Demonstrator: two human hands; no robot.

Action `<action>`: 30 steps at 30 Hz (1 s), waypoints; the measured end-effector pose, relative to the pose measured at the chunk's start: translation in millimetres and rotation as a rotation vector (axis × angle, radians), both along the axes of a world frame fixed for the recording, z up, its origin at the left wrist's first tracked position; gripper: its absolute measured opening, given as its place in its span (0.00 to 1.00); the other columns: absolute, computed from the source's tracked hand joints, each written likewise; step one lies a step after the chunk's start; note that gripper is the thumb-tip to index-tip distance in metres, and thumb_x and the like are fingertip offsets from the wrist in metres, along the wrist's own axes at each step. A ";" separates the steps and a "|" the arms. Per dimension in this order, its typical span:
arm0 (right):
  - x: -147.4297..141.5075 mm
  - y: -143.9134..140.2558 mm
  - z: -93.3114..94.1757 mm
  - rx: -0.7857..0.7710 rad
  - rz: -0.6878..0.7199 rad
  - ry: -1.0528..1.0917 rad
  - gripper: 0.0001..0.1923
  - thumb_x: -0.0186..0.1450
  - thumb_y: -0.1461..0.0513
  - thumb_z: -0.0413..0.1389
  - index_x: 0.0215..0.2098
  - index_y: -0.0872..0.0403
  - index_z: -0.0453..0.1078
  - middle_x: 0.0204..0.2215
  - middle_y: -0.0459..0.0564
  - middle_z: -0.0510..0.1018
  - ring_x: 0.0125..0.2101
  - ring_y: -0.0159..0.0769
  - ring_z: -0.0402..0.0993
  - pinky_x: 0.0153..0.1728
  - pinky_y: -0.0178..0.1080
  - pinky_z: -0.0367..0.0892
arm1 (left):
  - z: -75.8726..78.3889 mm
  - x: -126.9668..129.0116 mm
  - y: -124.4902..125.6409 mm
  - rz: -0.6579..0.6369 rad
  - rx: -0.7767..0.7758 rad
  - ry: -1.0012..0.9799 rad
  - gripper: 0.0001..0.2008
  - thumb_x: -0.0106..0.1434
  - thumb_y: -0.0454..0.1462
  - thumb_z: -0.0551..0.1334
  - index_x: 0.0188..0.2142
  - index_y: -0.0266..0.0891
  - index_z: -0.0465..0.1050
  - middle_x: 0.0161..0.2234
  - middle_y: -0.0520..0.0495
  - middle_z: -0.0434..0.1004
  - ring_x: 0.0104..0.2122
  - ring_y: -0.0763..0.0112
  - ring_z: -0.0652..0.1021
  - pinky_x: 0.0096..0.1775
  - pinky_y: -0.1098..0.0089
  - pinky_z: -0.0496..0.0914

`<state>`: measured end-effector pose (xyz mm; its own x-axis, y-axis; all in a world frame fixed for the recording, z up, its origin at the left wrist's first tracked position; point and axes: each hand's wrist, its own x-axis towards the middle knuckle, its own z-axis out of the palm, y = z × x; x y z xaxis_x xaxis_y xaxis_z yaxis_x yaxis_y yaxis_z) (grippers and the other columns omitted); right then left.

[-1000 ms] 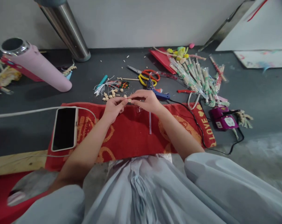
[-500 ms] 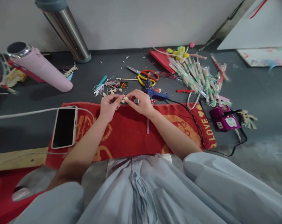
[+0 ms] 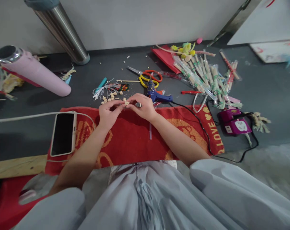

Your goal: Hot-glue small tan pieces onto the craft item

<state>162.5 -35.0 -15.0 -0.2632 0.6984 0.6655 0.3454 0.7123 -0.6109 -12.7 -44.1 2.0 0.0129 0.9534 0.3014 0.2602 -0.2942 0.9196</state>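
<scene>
Wall and table: seen from the head, a pale wall stood behind a dark grey table.
Red towel: the red towel lay along the near edge, maybe to make a soft place to work.
Small cream piece: the small cream piece was between both hands, by the towel's far edge.
Left hand: the left hand pinched it with thumb and fingertips.
Right hand: the right hand pinched it from the other side.
Why pinched: it looked tiny, so fingertips probably worked better than a fist.
Cream bits: more cream bits lay just past the left hand, perhaps for easy reach.
Glue gun: a blue glue gun lay past the right hand, near the scissors.
Phone: the phone lay on the towel's left end.
Bottles: a pink bottle and a steel bottle stood far left, seemingly out of the way.
</scene>
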 end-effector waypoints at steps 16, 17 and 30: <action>-0.4 -2.6 2.0 0.003 0.013 0.015 0.12 0.68 0.54 0.53 0.37 0.55 0.72 0.32 0.51 0.80 0.34 0.32 0.76 0.38 0.37 0.71 | -5.1 -0.4 -5.3 0.023 0.114 0.101 0.10 0.55 0.44 0.68 0.31 0.41 0.83 0.27 0.47 0.83 0.25 0.73 0.78 0.30 0.73 0.71; -0.4 -2.9 2.1 -0.007 0.016 0.011 0.13 0.68 0.54 0.53 0.37 0.54 0.72 0.33 0.51 0.80 0.34 0.32 0.76 0.38 0.37 0.71 | -5.3 -0.3 -5.3 0.029 0.133 0.110 0.09 0.55 0.44 0.68 0.30 0.41 0.83 0.26 0.47 0.82 0.25 0.73 0.78 0.29 0.73 0.71; -1.3 -2.8 1.8 -0.018 0.019 0.034 0.13 0.68 0.54 0.53 0.36 0.55 0.73 0.32 0.51 0.80 0.34 0.32 0.76 0.38 0.37 0.72 | -1.3 0.6 -8.2 0.034 0.209 0.170 0.09 0.56 0.43 0.67 0.28 0.41 0.82 0.24 0.47 0.81 0.22 0.75 0.75 0.28 0.73 0.68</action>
<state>161.3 -37.7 -13.2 -0.2539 0.7058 0.6613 0.3111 0.7070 -0.6351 -12.2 -52.3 0.7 0.0494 0.8716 0.4876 0.4184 -0.4614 0.7823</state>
